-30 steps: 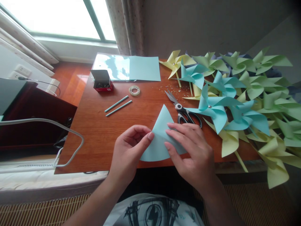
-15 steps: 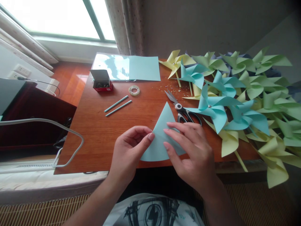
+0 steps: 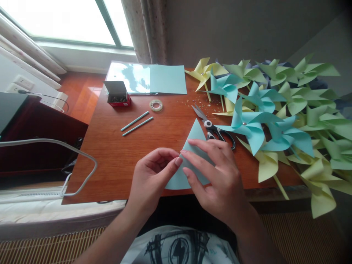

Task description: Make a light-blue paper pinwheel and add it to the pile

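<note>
A light blue paper folded into a triangle (image 3: 193, 138) lies at the front edge of the wooden table (image 3: 115, 154), its tip pointing away from me. My left hand (image 3: 152, 176) pinches its left edge between thumb and forefinger. My right hand (image 3: 217, 176) lies over the paper with its fingers stretched flat and pressed on the left part of it. Black-handled scissors (image 3: 213, 128) lie just beyond the paper, close to my right fingers.
Two thin blue sticks (image 3: 136, 124), a roll of clear tape (image 3: 156, 105) and a red box of small pins (image 3: 117, 94) lie left of centre. Blue sheets (image 3: 167, 79) lie at the back. Several blue, yellow and green paper pinwheels (image 3: 275, 110) cover the right side.
My right hand has slid to the left across the folded paper, its fingertips now meeting my left forefinger. The left hand and the paper have barely moved.
</note>
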{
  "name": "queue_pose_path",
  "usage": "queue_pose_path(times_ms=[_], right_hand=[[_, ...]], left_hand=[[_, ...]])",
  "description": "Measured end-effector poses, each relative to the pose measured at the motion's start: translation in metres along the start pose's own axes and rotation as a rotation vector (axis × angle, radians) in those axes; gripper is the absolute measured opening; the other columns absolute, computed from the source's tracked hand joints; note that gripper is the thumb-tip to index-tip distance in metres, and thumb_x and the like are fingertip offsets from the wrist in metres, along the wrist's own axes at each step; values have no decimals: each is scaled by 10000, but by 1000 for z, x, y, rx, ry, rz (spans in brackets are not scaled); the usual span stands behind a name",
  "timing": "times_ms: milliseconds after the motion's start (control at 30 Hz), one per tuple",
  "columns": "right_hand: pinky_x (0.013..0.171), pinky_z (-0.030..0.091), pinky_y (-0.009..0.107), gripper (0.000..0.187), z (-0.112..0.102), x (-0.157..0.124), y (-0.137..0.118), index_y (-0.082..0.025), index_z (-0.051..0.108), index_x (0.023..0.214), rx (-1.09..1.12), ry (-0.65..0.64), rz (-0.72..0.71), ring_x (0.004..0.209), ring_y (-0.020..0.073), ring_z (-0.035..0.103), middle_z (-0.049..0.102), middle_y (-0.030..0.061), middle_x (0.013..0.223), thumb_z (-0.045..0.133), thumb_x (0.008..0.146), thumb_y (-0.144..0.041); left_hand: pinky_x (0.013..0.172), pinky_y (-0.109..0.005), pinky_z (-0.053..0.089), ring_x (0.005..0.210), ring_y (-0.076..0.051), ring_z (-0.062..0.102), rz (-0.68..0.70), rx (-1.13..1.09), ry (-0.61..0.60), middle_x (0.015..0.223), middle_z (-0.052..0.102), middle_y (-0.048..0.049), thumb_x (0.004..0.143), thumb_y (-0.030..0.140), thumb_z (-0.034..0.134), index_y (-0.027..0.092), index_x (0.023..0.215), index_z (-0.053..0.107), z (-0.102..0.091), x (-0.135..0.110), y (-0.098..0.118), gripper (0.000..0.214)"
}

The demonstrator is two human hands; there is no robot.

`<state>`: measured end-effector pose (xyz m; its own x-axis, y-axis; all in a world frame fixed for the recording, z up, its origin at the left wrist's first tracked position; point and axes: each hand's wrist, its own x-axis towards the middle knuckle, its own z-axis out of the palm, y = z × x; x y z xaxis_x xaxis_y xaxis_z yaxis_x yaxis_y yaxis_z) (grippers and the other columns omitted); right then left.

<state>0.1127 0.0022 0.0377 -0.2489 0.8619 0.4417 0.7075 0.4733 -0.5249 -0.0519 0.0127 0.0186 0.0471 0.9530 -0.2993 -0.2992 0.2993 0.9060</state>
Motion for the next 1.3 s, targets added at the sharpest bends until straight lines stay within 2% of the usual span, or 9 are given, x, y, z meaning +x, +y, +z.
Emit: queue_pose_path(times_ms=[467,700,900,967,1067,1167,1300], right_hand=[[1021,499,538,263,0,-1,1,-196,732,1151,18,-24,32,1165,305,555,676,102,1309,676,894,-181],[1112,439,536,478,1,-2,3,-162,539,1388,69,-70,25,1339,310,529,650,130,1374,633,922,-211],[973,530,453,328,3,-2,4,-159,608,1270,82,-84,23,1082,256,684,749,117,1166,630,944,-183],[937,548,433,329,3,-2,4,-172,601,1278,104,-98,32,1028,242,705,761,104,1142,626,949,-171],[920,564,407,377,2,-2,4,-185,566,1328,150,-112,45,994,227,724,767,92,1137,624,956,-172],[904,575,379,394,0,-2,3,-193,553,1342,185,-116,57,998,219,731,766,87,1149,632,956,-178],[902,577,363,386,-2,-2,3,-191,564,1327,215,-121,61,1012,213,733,763,87,1167,640,949,-171]], left_hand=[[641,-155,509,722,-102,646,18,1,-20,805,740,-2,779,198,833,203,826,773,1,-1,1,77],[621,-175,511,691,-115,630,27,31,13,780,724,-11,752,231,853,189,817,759,3,-2,4,122],[682,-191,530,750,-133,651,102,86,19,811,716,-8,732,180,859,205,840,754,4,-4,5,153],[709,-208,537,779,-143,645,171,152,21,847,703,-22,756,182,840,204,860,757,3,-4,7,135],[762,-239,544,880,-178,638,268,254,-52,938,677,-62,791,191,808,200,915,782,0,-2,10,127],[812,-266,545,944,-203,644,270,278,-125,978,675,-79,813,189,787,202,919,794,-5,1,12,107],[827,-271,544,928,-195,660,221,242,-166,952,707,-64,836,163,764,219,919,786,-7,2,11,102]])
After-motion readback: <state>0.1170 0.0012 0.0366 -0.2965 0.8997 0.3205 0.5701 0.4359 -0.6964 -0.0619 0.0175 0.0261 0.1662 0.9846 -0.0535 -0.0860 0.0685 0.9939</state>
